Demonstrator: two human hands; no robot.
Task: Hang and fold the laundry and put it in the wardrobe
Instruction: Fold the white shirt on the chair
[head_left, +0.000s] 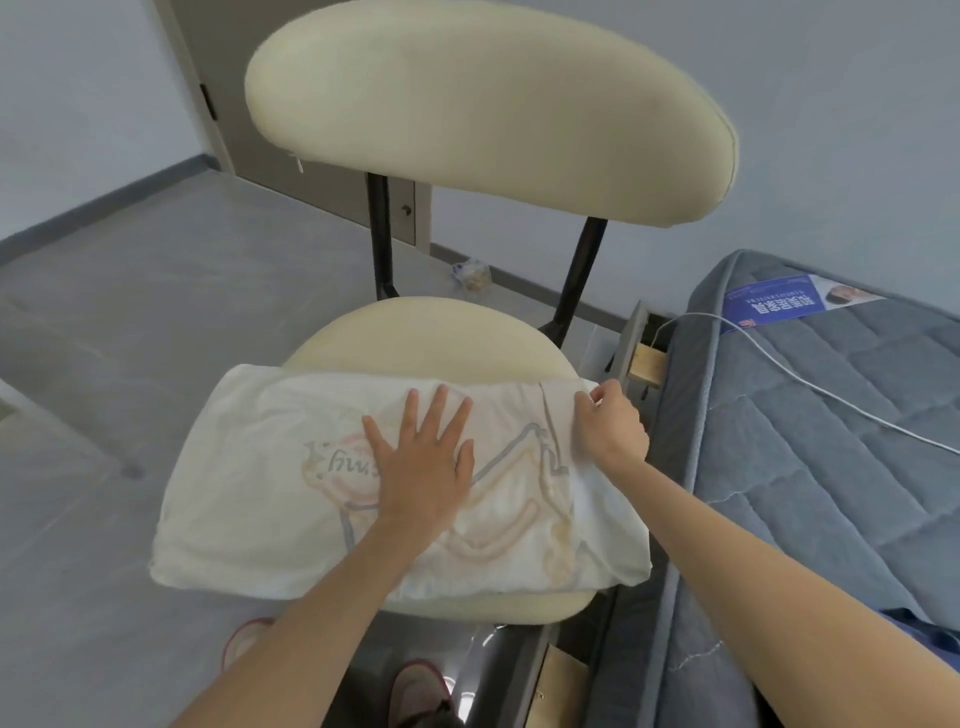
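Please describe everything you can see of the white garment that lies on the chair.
The white garment looks like thin, soft cloth, folded into a rectangle, with a faded pastel print on it. It lies flat across the cream chair seat, overhanging both sides. The left hand presses flat on its middle; the right hand pinches its far right corner.

I see garment (249, 493): thin white cloth, soft, faded print. Chair (431, 332): cream matt upholstery, smooth; posts (379, 234) black, look like metal, slight sheen. Mattress (831, 467): grey quilted cloth. Floor (156, 312): grey, smooth, matt. Block (647, 364): bare wood.
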